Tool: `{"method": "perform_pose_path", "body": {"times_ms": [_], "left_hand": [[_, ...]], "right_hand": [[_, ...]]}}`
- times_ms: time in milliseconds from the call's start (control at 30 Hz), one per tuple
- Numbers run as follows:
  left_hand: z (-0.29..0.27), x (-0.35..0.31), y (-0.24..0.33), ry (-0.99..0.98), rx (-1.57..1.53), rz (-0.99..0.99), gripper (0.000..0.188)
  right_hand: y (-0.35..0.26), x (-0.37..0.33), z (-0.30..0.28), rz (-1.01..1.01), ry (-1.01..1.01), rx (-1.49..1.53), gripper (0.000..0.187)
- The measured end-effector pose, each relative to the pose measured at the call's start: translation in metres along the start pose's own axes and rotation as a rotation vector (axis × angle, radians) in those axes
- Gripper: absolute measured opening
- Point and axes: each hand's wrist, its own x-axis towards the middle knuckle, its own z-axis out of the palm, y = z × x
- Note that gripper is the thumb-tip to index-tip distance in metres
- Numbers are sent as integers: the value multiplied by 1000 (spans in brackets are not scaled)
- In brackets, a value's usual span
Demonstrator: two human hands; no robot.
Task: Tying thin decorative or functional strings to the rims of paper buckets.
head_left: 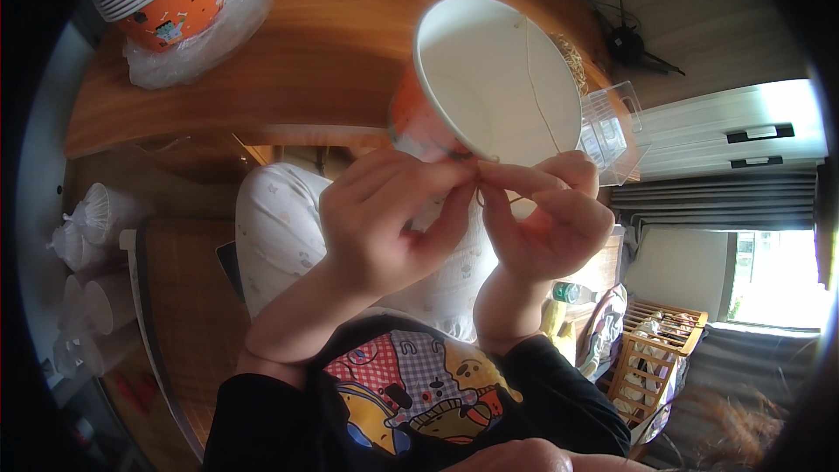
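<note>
- Pinching a thin string [530, 79] at the near rim of a white-lined orange bucket [489, 61], the left hand [371, 210] and right hand [552, 227] meet fingertip to fingertip, thumbs closed against fingers; which fingertip grips which strand is hidden.
- Just beyond both hands stands the bucket, its open mouth facing them.
- Done, it seems: the string's far end looks attached at the rim farthest from the hands, and its length crosses the mouth toward the right hand.
- Left, by judgement: securing the near end, since a small loop hangs below the fingertips.
- Well beyond the left hand, a nested stack of orange buckets [179, 4] sits on the table [323, 61]; no string can be made out on it.
</note>
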Motion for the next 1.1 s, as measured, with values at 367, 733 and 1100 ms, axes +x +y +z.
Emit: {"method": "perform_pose_path", "body": {"times_ms": [367,733,1100], "left_hand": [[-1,-2,0,-12,-47,-75,17],[1,-8,2,-50,-73,-159,19],[1,-8,3,-49,-24,-131,22]], "right_hand": [[-4,-4,-4,-59,-49,-155,42],[3,-6,-3,-148,-2,-178,42],[1,-6,-1,-159,13,-210,40]]}}
